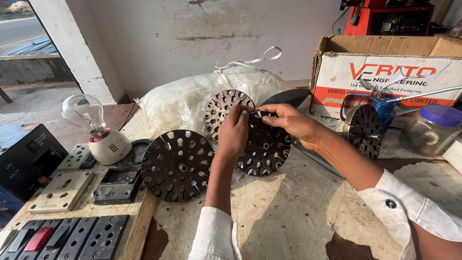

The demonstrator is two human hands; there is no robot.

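Leaning on the worn bench, the middle slotted stator disc takes our left hand pinched together at its top rim while our right hand clamps a pale insulation strip; we judge short, square seating into the slot best.

A scuffed, whitish plaster wall with cracks and peeling patches rises behind the worn, stained worktop, while at the far left a pale concrete pillar edges an open doorway where bright daylight falls on the reddish floor outside.
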